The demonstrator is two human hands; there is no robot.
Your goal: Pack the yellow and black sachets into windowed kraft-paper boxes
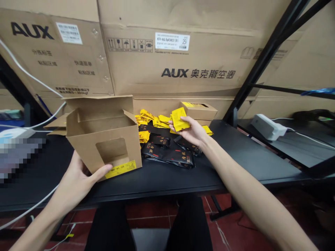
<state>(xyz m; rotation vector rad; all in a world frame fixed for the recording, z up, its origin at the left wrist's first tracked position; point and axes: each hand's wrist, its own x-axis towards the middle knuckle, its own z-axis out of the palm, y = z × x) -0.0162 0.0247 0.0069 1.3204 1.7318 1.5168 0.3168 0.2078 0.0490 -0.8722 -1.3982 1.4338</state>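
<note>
One open brown box [104, 136] in left fingers [103, 172]. At least one yellow packet [181, 120] in right fingers [190, 121]; at least one other box [200, 112] just beyond. Between both sets: at least four loose yellow packets [161, 122], three black packets [167, 153]; overlap hides exact counts.

AUX air-conditioner carton [136, 66], twelve o'clock; black metal strut [263, 57], two; white power adapter [267, 126], three; red floor tiles [150, 207], six.

The carton's [87, 148] top lies open, its raised back flap [104, 108] barring the rear.

Soft light, stretched edges, slight blur
</note>
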